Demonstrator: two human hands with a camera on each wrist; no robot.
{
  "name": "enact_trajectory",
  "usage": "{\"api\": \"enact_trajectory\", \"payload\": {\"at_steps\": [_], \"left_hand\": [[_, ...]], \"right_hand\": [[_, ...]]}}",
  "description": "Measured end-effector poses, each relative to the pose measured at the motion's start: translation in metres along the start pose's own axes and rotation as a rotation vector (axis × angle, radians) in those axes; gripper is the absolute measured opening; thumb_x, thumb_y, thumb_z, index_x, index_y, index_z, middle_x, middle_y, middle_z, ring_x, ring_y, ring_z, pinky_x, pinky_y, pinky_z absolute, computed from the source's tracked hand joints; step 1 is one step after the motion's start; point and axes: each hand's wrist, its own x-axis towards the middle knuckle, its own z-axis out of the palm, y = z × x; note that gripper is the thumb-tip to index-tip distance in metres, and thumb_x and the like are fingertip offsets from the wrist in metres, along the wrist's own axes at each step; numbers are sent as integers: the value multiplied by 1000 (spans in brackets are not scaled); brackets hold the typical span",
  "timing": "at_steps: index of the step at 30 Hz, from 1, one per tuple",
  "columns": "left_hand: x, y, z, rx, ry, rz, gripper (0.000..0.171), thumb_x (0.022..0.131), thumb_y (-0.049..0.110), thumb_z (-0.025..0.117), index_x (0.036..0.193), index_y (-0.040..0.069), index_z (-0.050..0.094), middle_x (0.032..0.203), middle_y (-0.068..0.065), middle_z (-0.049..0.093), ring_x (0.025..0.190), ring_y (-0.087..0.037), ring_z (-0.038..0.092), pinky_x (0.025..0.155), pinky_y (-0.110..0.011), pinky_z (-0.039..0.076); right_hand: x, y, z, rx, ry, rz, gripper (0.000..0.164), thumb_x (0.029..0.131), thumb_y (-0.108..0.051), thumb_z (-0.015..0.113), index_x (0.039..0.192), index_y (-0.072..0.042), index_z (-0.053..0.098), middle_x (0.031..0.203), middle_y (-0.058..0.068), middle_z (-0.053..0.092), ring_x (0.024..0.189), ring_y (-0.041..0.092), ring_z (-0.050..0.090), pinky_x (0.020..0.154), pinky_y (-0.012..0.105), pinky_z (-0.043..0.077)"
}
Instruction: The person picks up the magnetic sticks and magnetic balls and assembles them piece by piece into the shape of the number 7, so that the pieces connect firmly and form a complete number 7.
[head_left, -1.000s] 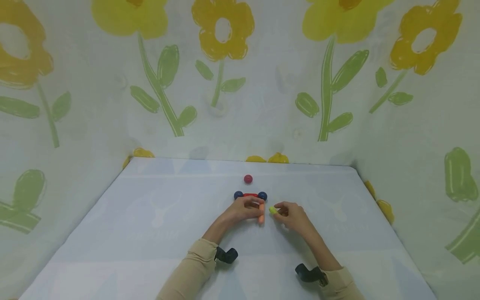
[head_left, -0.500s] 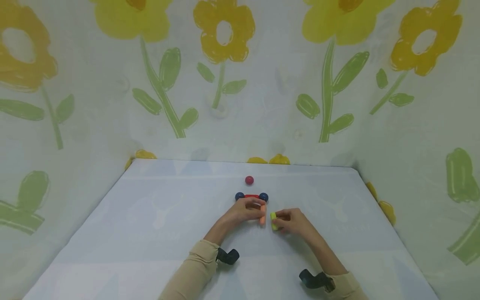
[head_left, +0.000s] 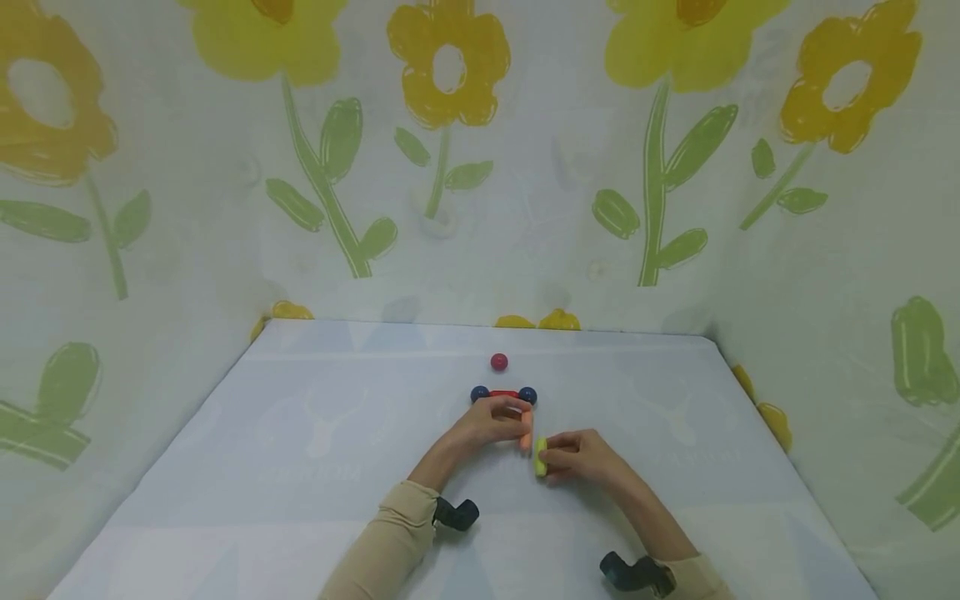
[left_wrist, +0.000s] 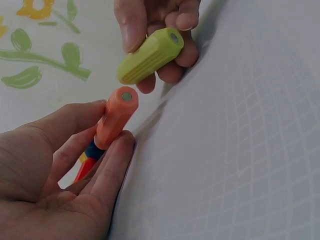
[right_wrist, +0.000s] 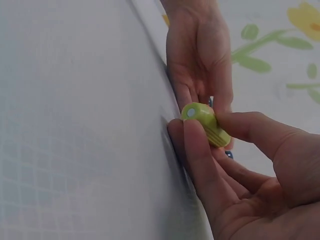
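My left hand pinches an orange magnetic rod between thumb and fingers, just in front of the right-hand blue ball. That ball and another blue ball sit at the ends of a red rod on the table. My right hand pinches a yellow-green rod at the near right of the orange one. In the left wrist view, a small gap parts the orange rod from the yellow-green rod. Each shows a grey metal disc on its end. Fingers partly hide both rods.
A loose dark red ball lies behind the red rod. The white table has fabric walls with printed flowers at the back and sides. Each wrist wears a black camera mount.
My right hand has moved toward me and slightly left, and the yellow-green rod has turned to stand roughly parallel with the orange one. The left hand keeps its hold, nearly still.
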Motion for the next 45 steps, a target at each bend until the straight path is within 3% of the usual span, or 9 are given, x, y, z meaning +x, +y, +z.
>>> {"api": "enact_trajectory", "payload": {"at_steps": [10,37,45], "left_hand": [[0,0,1,0,-4,0,38,85,33,76,120,22,68,115,-5,69,106,-19,62,98,-43,48],[-2,1,2,11,-2,20,38,86,32,75,121,21,68,115,-5,70,106,-18,62,98,-42,48],[-2,1,1,-23,-11,26,40,86,28,76,123,16,67,115,-6,70,106,-17,62,96,-37,50]], "right_hand": [[-1,0,11,10,-20,78,54,86,-31,75,123,5,62,96,9,74,79,18,72,73,29,60],[-5,0,16,49,-76,66,56,87,-30,74,126,7,59,98,10,74,81,18,73,74,31,60],[-6,0,11,6,-24,43,49,88,-32,73,120,2,57,86,6,73,71,16,69,69,30,59]]}}
